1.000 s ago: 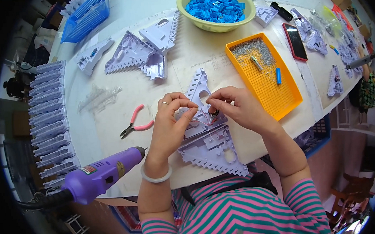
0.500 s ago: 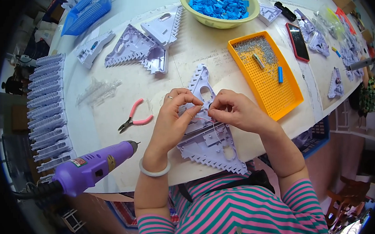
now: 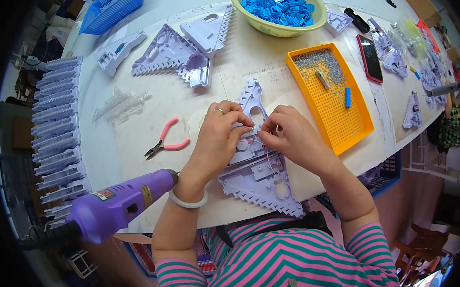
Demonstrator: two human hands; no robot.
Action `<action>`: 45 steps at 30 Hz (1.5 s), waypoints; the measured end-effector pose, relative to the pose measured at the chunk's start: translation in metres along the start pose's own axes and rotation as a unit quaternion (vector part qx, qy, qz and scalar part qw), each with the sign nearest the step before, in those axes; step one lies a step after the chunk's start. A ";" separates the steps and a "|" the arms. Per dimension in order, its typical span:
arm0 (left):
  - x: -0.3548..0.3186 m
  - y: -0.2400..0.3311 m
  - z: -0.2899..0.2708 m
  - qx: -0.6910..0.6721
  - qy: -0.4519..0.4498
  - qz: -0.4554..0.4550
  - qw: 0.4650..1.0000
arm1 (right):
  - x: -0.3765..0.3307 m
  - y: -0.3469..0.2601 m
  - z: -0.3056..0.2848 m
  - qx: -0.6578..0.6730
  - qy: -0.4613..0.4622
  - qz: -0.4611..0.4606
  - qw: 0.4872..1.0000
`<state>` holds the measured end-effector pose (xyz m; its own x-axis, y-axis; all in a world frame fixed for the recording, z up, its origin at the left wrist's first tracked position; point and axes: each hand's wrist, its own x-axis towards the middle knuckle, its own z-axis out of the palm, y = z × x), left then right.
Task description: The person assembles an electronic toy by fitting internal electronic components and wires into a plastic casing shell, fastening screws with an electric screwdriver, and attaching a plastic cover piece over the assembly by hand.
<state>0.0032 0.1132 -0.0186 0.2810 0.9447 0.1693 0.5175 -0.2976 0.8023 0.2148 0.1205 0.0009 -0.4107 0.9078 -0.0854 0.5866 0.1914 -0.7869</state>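
A lavender plastic housing half (image 3: 256, 98) with a saw-toothed edge lies in front of me. A second toothed half (image 3: 261, 188) is on the near side of it. Thin pink and white wires (image 3: 265, 148) loop across the parts. My left hand (image 3: 220, 131) is closed in a pinch over the far half, its fingertips on something tiny and pale. Close by on the right, my right hand (image 3: 294, 135) also pinches, thumb against forefinger. A small gap separates the two sets of fingertips. What the right fingers grip is too small to tell.
Pink-handled pliers (image 3: 167, 139) and a purple power tool (image 3: 124, 203) lie left, the tool's tip by my left wrist. Right is a yellow tray (image 3: 338, 130) of small metal pieces. A bowl (image 3: 281, 29) of blue pieces, toothed housings (image 3: 170, 50) and a phone (image 3: 369, 58) sit farther off.
The whole view has shifted slightly. Both hands stay pinched over the far housing half, with only small finger movements. My left forearm has swung a little to the left, nearer the purple tool.
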 end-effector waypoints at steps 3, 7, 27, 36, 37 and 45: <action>0.002 -0.001 0.000 -0.003 -0.016 -0.017 1.000 | -0.002 0.003 0.006 -0.052 0.040 -0.046 0.997; 0.001 -0.002 0.001 -0.023 0.001 -0.060 0.998 | -0.002 -0.002 0.010 -0.115 0.070 -0.082 0.987; 0.009 0.000 0.000 0.050 -0.034 -0.123 0.991 | -0.005 -0.016 0.005 -0.146 0.046 -0.083 0.985; 0.017 0.003 -0.003 0.083 -0.067 -0.127 0.986 | -0.011 -0.007 0.012 -0.167 0.083 -0.143 0.972; 0.018 0.003 -0.005 0.058 -0.074 -0.149 0.984 | -0.011 -0.007 0.011 -0.172 0.081 -0.138 0.972; 0.016 0.000 -0.004 0.034 -0.062 -0.147 0.987 | -0.009 0.002 0.016 -0.179 0.096 -0.169 0.964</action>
<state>0.0044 0.1292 -0.0140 0.2041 0.9689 -0.1399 0.6429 -0.0249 0.7655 0.2084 0.1065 -0.0095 -0.5034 0.8169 0.2814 0.6594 0.5737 -0.4859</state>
